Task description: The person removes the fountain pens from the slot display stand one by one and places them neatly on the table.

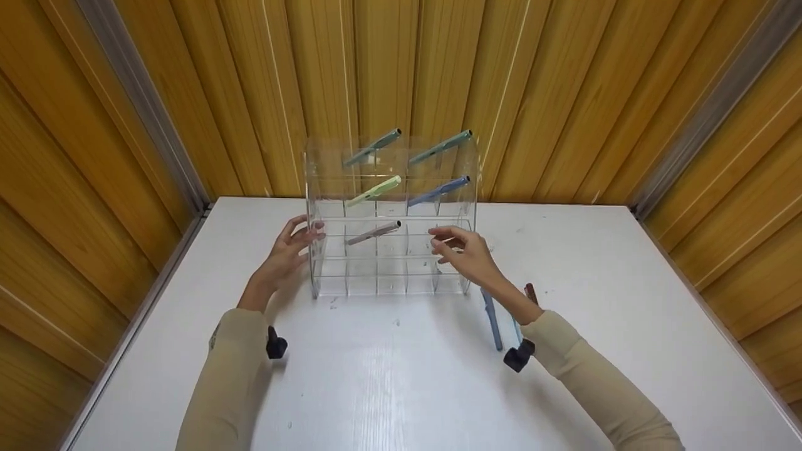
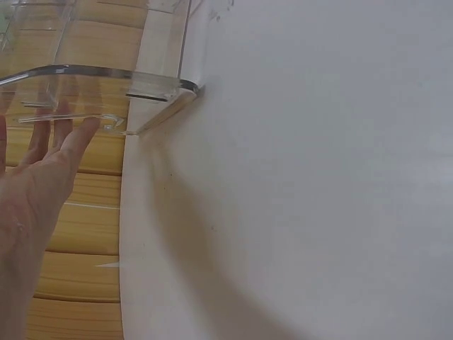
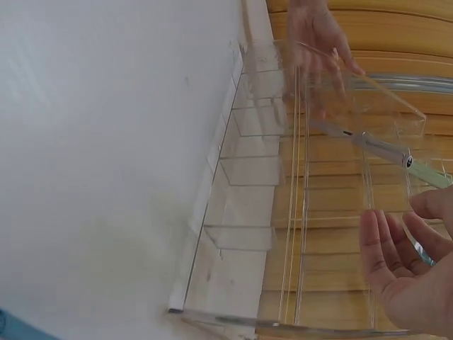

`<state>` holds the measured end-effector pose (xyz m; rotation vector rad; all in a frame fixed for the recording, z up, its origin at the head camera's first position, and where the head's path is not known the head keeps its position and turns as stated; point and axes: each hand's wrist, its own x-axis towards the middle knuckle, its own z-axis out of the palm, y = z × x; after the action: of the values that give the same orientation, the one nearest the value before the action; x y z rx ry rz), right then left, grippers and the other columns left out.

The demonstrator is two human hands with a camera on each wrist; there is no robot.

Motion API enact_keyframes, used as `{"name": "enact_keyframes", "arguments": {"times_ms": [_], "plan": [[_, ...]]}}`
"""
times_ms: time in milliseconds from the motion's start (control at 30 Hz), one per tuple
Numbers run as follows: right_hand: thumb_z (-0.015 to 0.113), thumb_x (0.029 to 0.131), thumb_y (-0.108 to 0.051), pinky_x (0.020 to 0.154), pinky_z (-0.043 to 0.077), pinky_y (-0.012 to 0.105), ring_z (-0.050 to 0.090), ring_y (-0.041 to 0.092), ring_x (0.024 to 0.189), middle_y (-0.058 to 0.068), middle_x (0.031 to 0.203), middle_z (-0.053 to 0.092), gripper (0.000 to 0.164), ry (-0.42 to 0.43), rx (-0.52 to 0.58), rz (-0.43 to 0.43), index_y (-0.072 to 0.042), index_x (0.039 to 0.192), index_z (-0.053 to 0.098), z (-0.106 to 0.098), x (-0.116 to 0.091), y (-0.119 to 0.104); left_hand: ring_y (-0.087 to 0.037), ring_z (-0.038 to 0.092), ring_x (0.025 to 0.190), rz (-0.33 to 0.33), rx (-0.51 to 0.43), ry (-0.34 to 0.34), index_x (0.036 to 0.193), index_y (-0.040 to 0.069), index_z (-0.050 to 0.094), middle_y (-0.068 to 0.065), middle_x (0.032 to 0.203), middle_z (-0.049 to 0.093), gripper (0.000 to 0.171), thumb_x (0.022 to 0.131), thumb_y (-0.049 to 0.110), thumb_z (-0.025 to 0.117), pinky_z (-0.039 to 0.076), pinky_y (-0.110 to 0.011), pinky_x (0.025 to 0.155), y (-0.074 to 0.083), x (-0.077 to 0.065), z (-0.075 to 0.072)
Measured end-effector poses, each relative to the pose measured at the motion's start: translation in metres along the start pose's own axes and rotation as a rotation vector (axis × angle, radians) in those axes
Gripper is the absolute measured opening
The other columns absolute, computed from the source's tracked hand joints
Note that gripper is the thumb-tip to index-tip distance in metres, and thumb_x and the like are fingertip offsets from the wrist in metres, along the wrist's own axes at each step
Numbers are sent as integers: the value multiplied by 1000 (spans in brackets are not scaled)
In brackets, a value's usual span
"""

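A clear tiered acrylic pen rack point(image 1: 391, 257) stands on the white table. Pens lean in it: two teal ones, a left teal pen point(image 1: 374, 148) and a right teal pen point(image 1: 440, 148), on top, a light green pen point(image 1: 374, 191) and a blue pen point(image 1: 440, 190) midway, a mauve pen point(image 1: 374, 233) lower. My left hand point(image 1: 289, 247) rests its relaxed fingers against the rack's left side panel. Before the rack's lower right compartments hovers my right hand point(image 1: 465, 254), fingers loosely bent with nothing seen between them. The mauve pen point(image 3: 386, 149) shows beyond it in the right wrist view.
On the table right of the rack lie a blue pen point(image 1: 492, 321), a light blue pen point(image 1: 517, 331) and a dark red pen point(image 1: 531, 293), the latter two partly behind the right forearm. Yellow wood-look panels point(image 1: 385, 69) enclose the table's back and sides.
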<state>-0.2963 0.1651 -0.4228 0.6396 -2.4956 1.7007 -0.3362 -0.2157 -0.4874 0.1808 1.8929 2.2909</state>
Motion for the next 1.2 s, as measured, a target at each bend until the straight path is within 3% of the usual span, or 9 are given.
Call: {"name": "enact_keyframes", "arguments": {"times_ms": [133, 433, 600, 767, 967, 1200], "plan": [[64, 101, -10, 78, 63, 29, 71, 35, 99, 23, 118, 68, 31, 31, 97, -19, 3, 129, 66, 18, 10, -1, -31, 33, 153, -18, 41, 15, 157, 14, 24, -14, 164, 35, 60, 106, 16, 56, 18, -58, 128, 3, -1, -3], [65, 97, -3, 80, 63, 28, 73, 13, 94, 20, 132, 65, 40, 37, 298, 82, 1, 137, 60, 53, 24, -6, -31, 33, 153, -13, 48, 20, 157, 12, 22, -15, 165, 35, 62, 106, 21, 57, 18, -57, 128, 4, -6, -5], [64, 98, -1, 82, 63, 29, 74, 9, 89, 22, 137, 60, 44, 37, 427, 138, 3, 141, 56, 69, 30, -7, -32, 33, 153, -2, 25, 15, 157, 13, 23, -16, 165, 34, 60, 107, 20, 55, 18, -57, 128, 3, -8, -1], [67, 98, -5, 79, 64, 32, 74, 8, 86, 21, 131, 63, 41, 39, 416, 183, -2, 139, 60, 83, 33, -8, -32, 32, 153, -6, 24, 16, 158, 13, 22, -15, 165, 34, 60, 107, 18, 54, 17, -57, 128, 1, -8, 1], [69, 97, -8, 71, 64, 30, 75, 11, 80, 18, 128, 66, 36, 103, 384, 218, -3, 132, 65, 93, 35, -10, -31, 33, 153, 0, 32, 11, 158, 12, 22, -14, 164, 35, 62, 106, 18, 55, 21, -56, 128, 0, -8, 4], [70, 96, -8, 65, 63, 27, 74, 11, 72, 18, 115, 71, 31, 144, 407, 192, 1, 126, 68, 98, 38, -8, -33, 33, 152, 16, 6, 6, 157, 13, 24, -16, 165, 33, 60, 105, 14, 55, 23, -56, 127, 0, -7, 3]]}}
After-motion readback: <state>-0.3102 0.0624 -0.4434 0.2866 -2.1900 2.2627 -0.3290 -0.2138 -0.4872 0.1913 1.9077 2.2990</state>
